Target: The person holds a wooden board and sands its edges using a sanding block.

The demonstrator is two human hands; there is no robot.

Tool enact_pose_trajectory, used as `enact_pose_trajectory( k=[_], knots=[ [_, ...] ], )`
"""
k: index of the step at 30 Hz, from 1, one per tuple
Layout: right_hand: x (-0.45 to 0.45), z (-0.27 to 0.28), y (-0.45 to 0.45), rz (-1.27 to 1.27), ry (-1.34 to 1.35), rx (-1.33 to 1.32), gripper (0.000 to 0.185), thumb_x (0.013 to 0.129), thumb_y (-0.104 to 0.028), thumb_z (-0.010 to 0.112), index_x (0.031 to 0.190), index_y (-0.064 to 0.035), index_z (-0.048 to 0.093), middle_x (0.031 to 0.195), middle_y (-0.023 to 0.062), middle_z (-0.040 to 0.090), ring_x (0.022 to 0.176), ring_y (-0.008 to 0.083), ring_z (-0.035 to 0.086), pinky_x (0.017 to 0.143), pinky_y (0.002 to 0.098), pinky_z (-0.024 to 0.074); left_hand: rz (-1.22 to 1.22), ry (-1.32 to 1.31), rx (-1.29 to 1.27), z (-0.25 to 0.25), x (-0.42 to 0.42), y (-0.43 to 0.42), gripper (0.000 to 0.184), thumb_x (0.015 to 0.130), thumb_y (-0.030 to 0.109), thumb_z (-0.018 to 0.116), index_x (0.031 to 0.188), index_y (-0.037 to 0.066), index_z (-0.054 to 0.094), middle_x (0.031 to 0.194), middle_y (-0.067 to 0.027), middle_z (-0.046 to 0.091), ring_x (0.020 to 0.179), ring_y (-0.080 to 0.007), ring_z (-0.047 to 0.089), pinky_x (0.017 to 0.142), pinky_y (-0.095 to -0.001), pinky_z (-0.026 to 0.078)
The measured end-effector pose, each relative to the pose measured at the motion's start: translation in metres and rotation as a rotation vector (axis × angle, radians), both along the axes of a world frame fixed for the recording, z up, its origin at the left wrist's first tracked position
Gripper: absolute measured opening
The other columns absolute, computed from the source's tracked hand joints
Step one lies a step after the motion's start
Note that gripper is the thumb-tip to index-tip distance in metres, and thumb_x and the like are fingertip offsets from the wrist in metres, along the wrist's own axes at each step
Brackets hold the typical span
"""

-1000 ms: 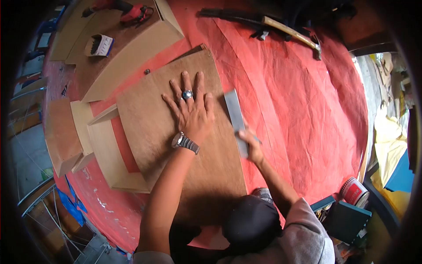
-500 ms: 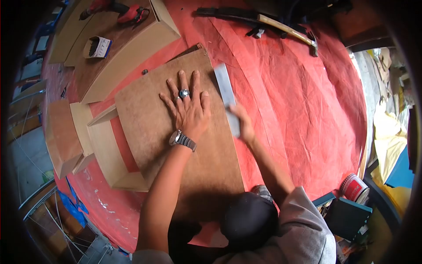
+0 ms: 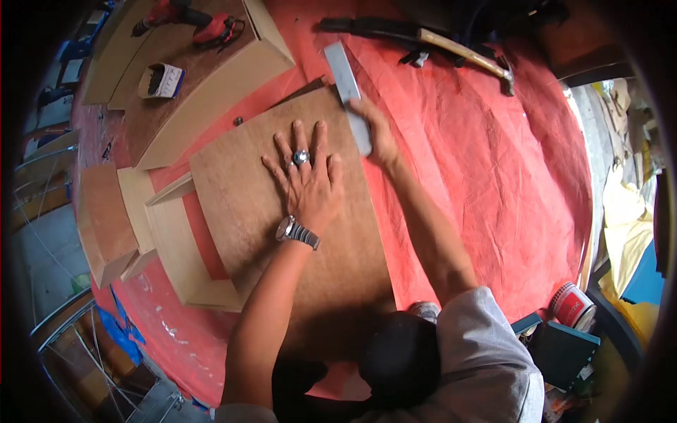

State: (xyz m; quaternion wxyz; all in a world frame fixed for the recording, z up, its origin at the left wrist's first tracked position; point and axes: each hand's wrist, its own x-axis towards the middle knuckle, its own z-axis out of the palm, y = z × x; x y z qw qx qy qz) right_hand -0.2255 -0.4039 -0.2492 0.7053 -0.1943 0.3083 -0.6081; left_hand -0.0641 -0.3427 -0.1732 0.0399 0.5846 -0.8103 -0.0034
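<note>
A brown wooden panel (image 3: pixel 247 190) lies in front of me, its long right edge running away from my body. My left hand (image 3: pixel 310 187) rests flat on it with the fingers spread, wearing rings and a wristwatch (image 3: pixel 297 231). At the panel's far right edge, my right hand (image 3: pixel 379 134) is closed round a long, flat grey bar (image 3: pixel 343 74). The bar lies along that edge, and its far end sticks out past the panel's corner. Its underside is hidden, so I cannot tell its exact kind.
Red sheeting (image 3: pixel 479 176) covers the floor. Wooden box frames (image 3: pixel 173 247) stand at the left. A red drill (image 3: pixel 211 28) and a small carton (image 3: pixel 162 81) rest on a cabinet at the upper left. A hammer (image 3: pixel 465 53) lies at the back; a can (image 3: pixel 572 305) stands lower right.
My right hand has slid the grey bar away from me along the panel's right edge, past the far corner. My left hand stays flat on the panel.
</note>
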Motion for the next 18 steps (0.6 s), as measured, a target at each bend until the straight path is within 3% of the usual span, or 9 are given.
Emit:
enact_pose_trajectory(
  k=[1,3,6,7,9,11,13,15,18],
  knots=[
    [0.002,-0.021,0.018,-0.016,0.034,0.026,0.071,0.098,-0.037,0.062,0.158,-0.0034,0.044,0.126,0.0036,0.064,0.108,0.0121,0.058,0.096,0.0282,0.0466,-0.005,0.0,-0.012,-0.001,-0.001,-0.003,0.065,0.108,0.039,0.043,0.169,0.023,0.025,0.176,-0.0174,0.015,0.159,-0.0508,0.011,0.122,-0.0759,0.005],
    [0.013,-0.001,0.074,-0.138,0.089,-0.033,0.073,0.099,-0.036,0.062,0.16,-0.0011,0.04,0.133,0.0065,0.064,0.117,0.0148,0.059,0.102,0.03,0.0461,0.001,-0.009,-0.013,0.001,0.001,-0.002,0.065,0.108,0.039,0.042,0.169,0.023,0.025,0.176,-0.0171,0.015,0.159,-0.0504,0.011,0.122,-0.0757,0.004],
    [0.016,-0.01,0.2,0.006,0.113,0.212,0.077,0.099,-0.033,0.063,0.161,0.0032,0.036,0.148,0.0115,0.058,0.134,0.02,0.054,0.114,0.035,0.0412,0.014,-0.008,0.013,0.001,-0.001,0.004,0.065,0.108,0.04,0.041,0.169,0.022,0.026,0.176,-0.0174,0.016,0.16,-0.05,0.011,0.122,-0.0755,0.003],
    [0.02,-0.029,0.238,0.027,0.209,0.138,0.074,0.1,-0.034,0.062,0.16,0.003,0.038,0.144,0.0103,0.06,0.13,0.0206,0.056,0.111,0.0358,0.0435,0.01,-0.001,-0.005,-0.001,0.0,0.003,0.066,0.108,0.04,0.042,0.169,0.021,0.027,0.176,-0.0179,0.017,0.16,-0.0502,0.011,0.122,-0.076,0.003],
    [0.03,-0.045,0.279,0.198,0.192,0.034,0.054,0.103,-0.034,0.061,0.145,0.0,0.058,0.132,0.0073,0.065,0.121,0.021,0.06,0.103,0.0376,0.0486,0.001,-0.008,-0.022,0.0,-0.001,-0.003,0.065,0.108,0.04,0.041,0.169,0.021,0.027,0.176,-0.0178,0.017,0.16,-0.0498,0.01,0.122,-0.0754,0.002],
    [0.039,-0.117,0.305,0.265,0.54,-0.216,0.058,0.1,-0.039,0.063,0.145,-0.0033,0.055,0.127,0.0058,0.065,0.115,0.0169,0.059,0.098,0.0367,0.0494,0.008,-0.032,-0.002,0.002,0.0,-0.001,0.064,0.109,0.039,0.039,0.169,0.022,0.026,0.176,-0.0165,0.015,0.16,-0.0485,0.01,0.124,-0.0731,0.003],
    [0.035,-0.103,0.298,0.247,0.499,-0.095,0.058,0.099,-0.041,0.064,0.144,-0.0059,0.054,0.116,0.0048,0.066,0.102,0.0142,0.061,0.088,0.0353,0.0511,0.008,0.0,0.019,0.007,-0.002,0.001,0.064,0.109,0.039,0.04,0.169,0.022,0.026,0.177,-0.0158,0.015,0.161,-0.048,0.009,0.123,-0.0736,0.002],
    [0.026,-0.064,0.256,0.132,0.056,0.337,0.054,0.099,-0.04,0.064,0.142,-0.0077,0.054,0.098,0.0044,0.067,0.083,0.0127,0.063,0.074,0.0333,0.0537,0.015,-0.01,0.012,0.004,0.0,-0.001,0.065,0.108,0.04,0.04,0.169,0.022,0.026,0.177,-0.0156,0.015,0.161,-0.0479,0.009,0.123,-0.074,0.002],
    [-0.019,-0.013,0.247,0.225,-0.017,0.505,0.032,0.096,-0.038,0.068,0.115,-0.0138,0.057,0.073,0.0027,0.056,0.056,0.0153,0.056,0.049,0.0312,0.0467,0.016,0.016,-0.014,0.002,0.001,0.0,0.065,0.108,0.04,0.041,0.169,0.022,0.027,0.176,-0.0156,0.017,0.16,-0.0483,0.011,0.123,-0.0749,0.004]
  ],
)
